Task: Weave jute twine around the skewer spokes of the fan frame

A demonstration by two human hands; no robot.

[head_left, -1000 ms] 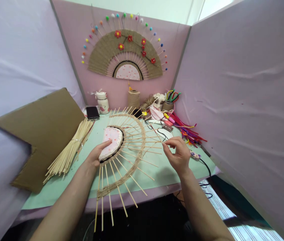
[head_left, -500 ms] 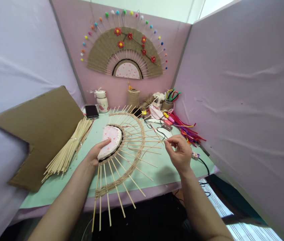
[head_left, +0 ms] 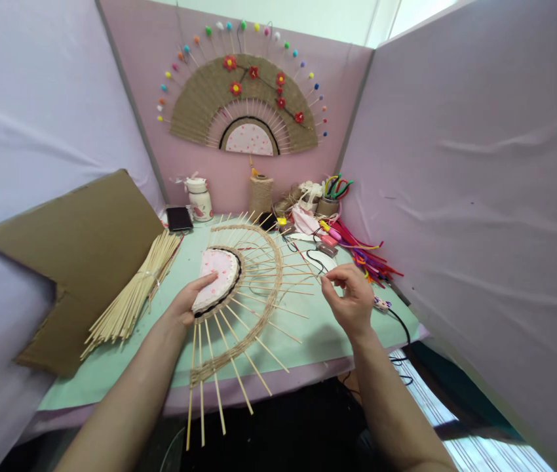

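My left hand (head_left: 192, 296) grips a half-round fan frame by its pink dotted centre (head_left: 219, 278), thumb on top and the other fingers hidden beneath. Thin wooden sticks (head_left: 251, 308) radiate from that centre, and a band of woven twine (head_left: 265, 318) runs across them in an arc. To the right of the stick tips, my right hand (head_left: 350, 298) is closed in a pinch on a thin strand of twine (head_left: 301, 283), which leads back to the woven band.
A bundle of sticks (head_left: 134, 288) and a cardboard piece (head_left: 82, 262) are on the left. Behind stand a white bottle (head_left: 200, 198), a twine spool (head_left: 261, 195) and a pot of scissors (head_left: 330, 204). Pipe cleaners (head_left: 362, 252) lie right. A finished fan (head_left: 200, 98) hangs on the wall.
The fan frame has turned slightly, its lower sticks swinging a little to the right. My right hand stays nearly in place, still pinching the twine.
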